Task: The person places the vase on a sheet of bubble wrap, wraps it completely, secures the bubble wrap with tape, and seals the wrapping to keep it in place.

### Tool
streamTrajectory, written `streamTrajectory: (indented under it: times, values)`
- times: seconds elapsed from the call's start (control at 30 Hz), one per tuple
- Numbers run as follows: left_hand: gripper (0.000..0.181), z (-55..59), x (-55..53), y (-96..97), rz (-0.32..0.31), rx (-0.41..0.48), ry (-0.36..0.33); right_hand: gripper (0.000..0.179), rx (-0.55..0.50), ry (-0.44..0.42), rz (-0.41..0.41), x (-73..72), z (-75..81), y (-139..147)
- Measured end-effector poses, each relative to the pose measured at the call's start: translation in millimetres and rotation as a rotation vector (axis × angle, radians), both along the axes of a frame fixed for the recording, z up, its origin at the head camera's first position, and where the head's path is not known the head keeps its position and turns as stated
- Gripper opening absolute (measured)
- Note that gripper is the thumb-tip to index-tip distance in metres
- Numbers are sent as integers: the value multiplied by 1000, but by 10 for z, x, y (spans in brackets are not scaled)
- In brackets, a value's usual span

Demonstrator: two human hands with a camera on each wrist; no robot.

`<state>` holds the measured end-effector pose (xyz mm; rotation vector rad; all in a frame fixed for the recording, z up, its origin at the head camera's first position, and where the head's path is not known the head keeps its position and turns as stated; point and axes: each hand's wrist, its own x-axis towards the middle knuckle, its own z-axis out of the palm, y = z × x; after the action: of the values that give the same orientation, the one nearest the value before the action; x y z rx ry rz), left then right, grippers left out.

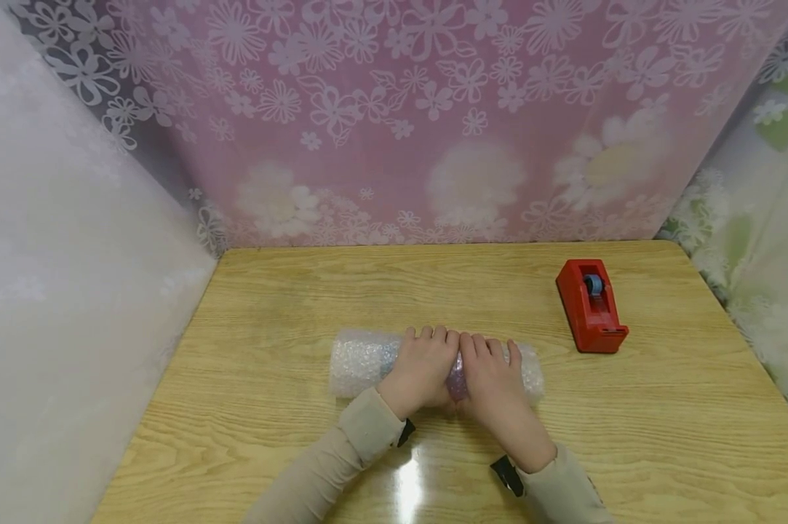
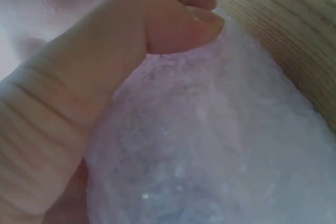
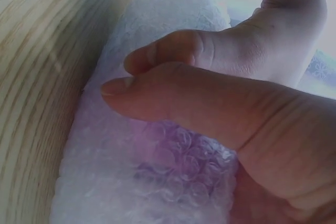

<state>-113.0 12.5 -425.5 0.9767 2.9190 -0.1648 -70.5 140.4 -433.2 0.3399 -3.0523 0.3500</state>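
Bubble wrap [image 1: 361,364] lay in a fat roll across the wooden table [image 1: 249,451]. Pink and blue showed through it, maybe from something inside, but it was too blurry to tell. A red tape holder [image 1: 582,313] with bluish tape [image 1: 593,284] in it stood to the right, and a pink flowery cloth [image 1: 380,175] hung behind. The left hand [image 1: 423,367] and right hand [image 1: 495,378] gripped the roll's middle side by side, fingers bent over the far side, thumbs on the near side.

A glossy red tape dispenser [image 1: 590,320] stands on the yellowish wood-grain counter [image 1: 249,349], before a pink flower-patterned backdrop [image 1: 380,124].
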Motion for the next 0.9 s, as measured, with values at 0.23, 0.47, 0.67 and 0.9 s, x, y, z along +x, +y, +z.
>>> streamTrajectory:
  times: [0.23, 0.47, 0.67, 0.9]
  values:
    - [105, 34, 20, -1, -1, -13, -41, 96, -5, -14, 7, 30, 30, 3]
    - [107, 54, 23, -6, 0, -6, -92, 96, -24, -36, 22, 49, 58, 11]
    - [112, 36, -37, -13, -6, -1, -131, 100, -42, -27, 16, 46, 26, -8]
    - [104, 31, -142, -39, 11, 36, -222, 90, -42, 81, 6, 104, -16, -73]
